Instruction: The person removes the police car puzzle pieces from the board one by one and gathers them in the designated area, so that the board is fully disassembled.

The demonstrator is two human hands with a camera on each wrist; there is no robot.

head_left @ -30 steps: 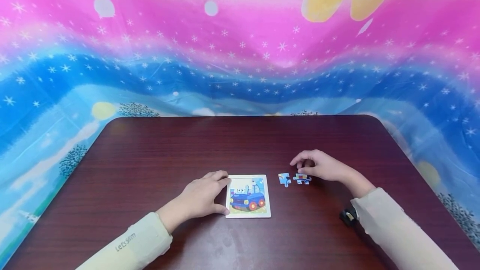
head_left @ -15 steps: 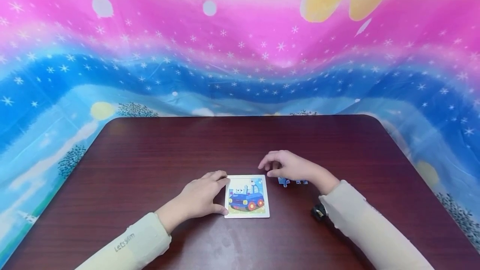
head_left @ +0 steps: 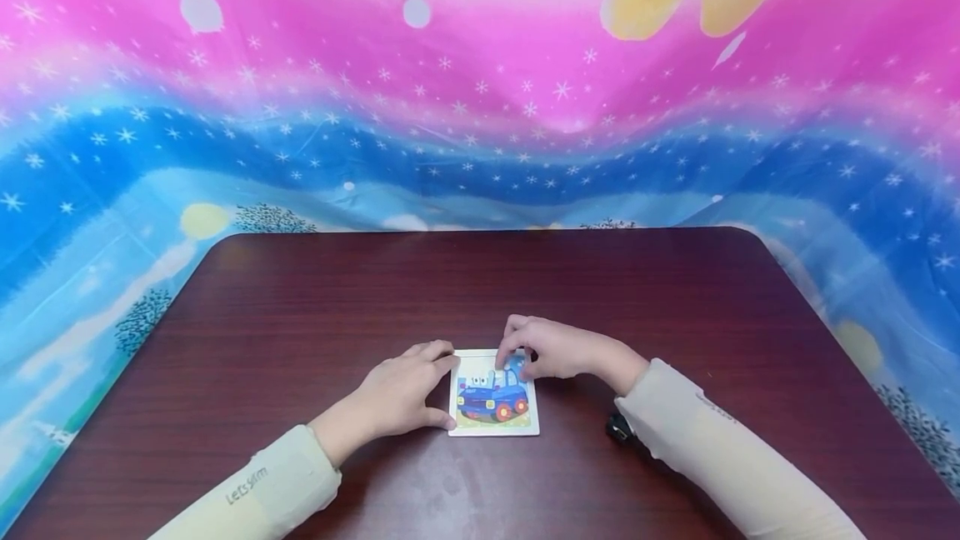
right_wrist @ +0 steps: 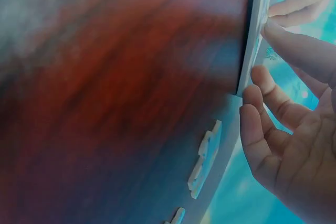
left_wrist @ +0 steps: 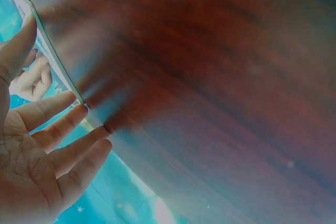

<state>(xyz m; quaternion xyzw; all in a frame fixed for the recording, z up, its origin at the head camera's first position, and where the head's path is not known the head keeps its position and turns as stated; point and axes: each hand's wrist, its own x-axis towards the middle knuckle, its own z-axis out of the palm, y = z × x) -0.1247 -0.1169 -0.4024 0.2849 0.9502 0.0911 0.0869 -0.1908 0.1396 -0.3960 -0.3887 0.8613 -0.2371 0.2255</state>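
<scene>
A small square picture puzzle [head_left: 491,402] in a pale frame lies on the table, showing a blue car with red wheels. My left hand [head_left: 397,390] steadies the frame's left side, thumb at the near corner and fingers at the far one; in the left wrist view its fingers [left_wrist: 58,129] look nearly straight. Over the puzzle's upper right part reaches my right hand [head_left: 562,348], thumb and forefinger bent down onto the picture. Whether they pinch a piece there is hidden. In the right wrist view, a loose puzzle piece [right_wrist: 206,158] and part of another piece [right_wrist: 179,215] lie beyond the frame.
The dark red-brown wooden table [head_left: 337,290] has rounded far corners. Behind it hangs a pink and blue curtain [head_left: 480,107] with snowflakes. A black device [head_left: 619,427] sits under the right cuff.
My right hand has moved left from above the loose pieces and come down onto the puzzle's upper right part. My left hand has stayed at the frame.
</scene>
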